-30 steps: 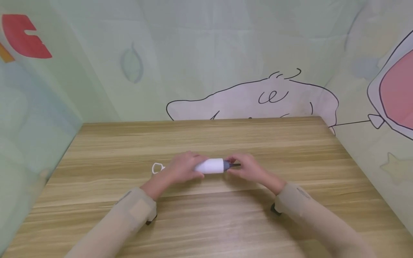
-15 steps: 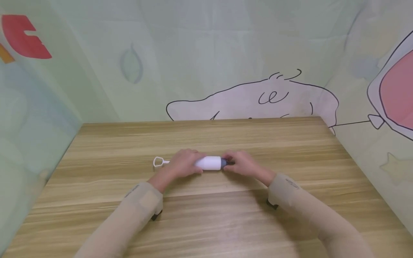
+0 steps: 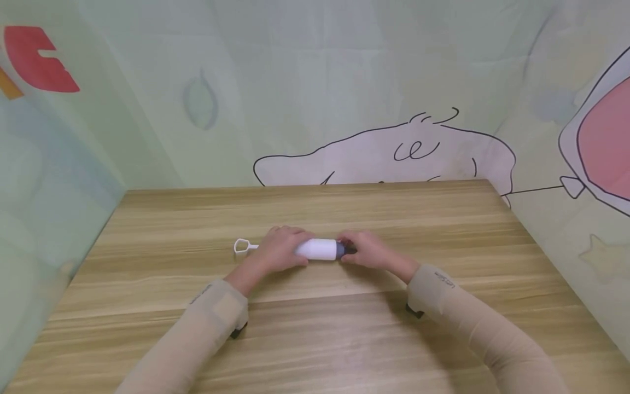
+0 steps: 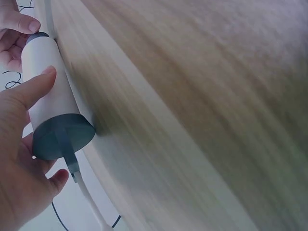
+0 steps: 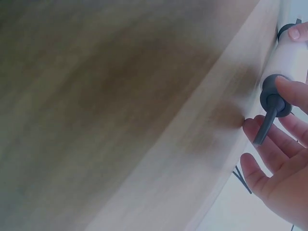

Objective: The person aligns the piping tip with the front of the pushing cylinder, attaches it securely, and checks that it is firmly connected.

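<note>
A white pump-like cylinder (image 3: 317,249) with dark grey ends lies sideways at the middle of the table. My left hand (image 3: 283,249) grips its left part, with the thumb across the white body in the left wrist view. From the grey left end a thin rod (image 4: 89,197) runs out to a white loop (image 3: 241,246). My right hand (image 3: 366,249) holds the grey right end (image 3: 340,250). In the right wrist view its thumb presses this end beside a thin dark nozzle (image 5: 268,122), and the other fingers lie below and behind, partly hidden.
The wood-grain table (image 3: 315,339) spreads around both hands. Behind it hangs a pale cloth backdrop (image 3: 315,82) with cartoon drawings, coming down to the table's far edge. Both forearms wear beige sleeves, with a small dark piece (image 3: 414,311) at the right cuff.
The cylinder has shifted slightly left and away from me since one second ago, and my right hand has closed in on its right end. Hardly anything has moved in the last half second.
</note>
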{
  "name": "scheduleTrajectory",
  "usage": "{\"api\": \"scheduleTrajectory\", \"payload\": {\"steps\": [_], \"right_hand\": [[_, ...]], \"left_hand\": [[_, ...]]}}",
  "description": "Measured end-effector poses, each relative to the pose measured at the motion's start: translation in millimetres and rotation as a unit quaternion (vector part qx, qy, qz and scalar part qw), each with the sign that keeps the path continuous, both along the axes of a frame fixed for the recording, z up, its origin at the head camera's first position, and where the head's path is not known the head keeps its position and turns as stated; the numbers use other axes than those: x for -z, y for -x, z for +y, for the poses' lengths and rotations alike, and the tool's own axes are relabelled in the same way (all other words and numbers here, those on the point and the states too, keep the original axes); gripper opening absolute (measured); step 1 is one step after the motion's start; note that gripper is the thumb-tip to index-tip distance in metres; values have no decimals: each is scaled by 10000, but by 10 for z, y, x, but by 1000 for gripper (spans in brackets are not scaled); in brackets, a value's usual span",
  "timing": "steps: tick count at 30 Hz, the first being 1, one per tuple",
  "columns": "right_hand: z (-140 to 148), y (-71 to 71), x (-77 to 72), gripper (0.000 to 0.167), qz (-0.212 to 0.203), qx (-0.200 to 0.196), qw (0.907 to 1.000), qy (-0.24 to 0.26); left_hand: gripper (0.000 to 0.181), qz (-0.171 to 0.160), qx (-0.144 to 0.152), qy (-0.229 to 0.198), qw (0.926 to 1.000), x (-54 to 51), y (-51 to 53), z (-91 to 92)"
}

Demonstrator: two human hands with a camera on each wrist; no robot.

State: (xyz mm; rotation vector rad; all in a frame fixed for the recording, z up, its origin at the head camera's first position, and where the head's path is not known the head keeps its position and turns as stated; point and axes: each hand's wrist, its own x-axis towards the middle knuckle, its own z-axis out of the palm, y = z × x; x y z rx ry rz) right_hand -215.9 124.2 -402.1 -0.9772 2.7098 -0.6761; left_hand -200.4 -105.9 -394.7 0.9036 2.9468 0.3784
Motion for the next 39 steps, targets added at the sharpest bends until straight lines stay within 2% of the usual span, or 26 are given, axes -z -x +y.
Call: {"api": "scheduleTrajectory", "payload": {"steps": [9,17,24,29,35,39], "right_hand": [[-4,-4,-40,44,-98,-64,9999,45],[19,10,-20,45,-160,-64,9998,87],[72,-4,-68,55,-556,190,9982,131],[226,-46,-127,54,-562,291,9976,268],[507,-97,-245,49,-446,390,9955,740],[679,-110,-337,43,-308,571,9935,935]], "left_hand": [[59,-61,-70,88,9999,-16,-13,-26],[60,-174,-126,102,9997,-41,-30,-42],[63,-119,-160,-15,9998,-47,-52,-125],[62,-68,-271,-281,9992,-93,-135,-273],[58,-57,-588,-777,9952,-141,-252,-550],[50,232,-698,-1084,9914,-144,-295,-750]]}}
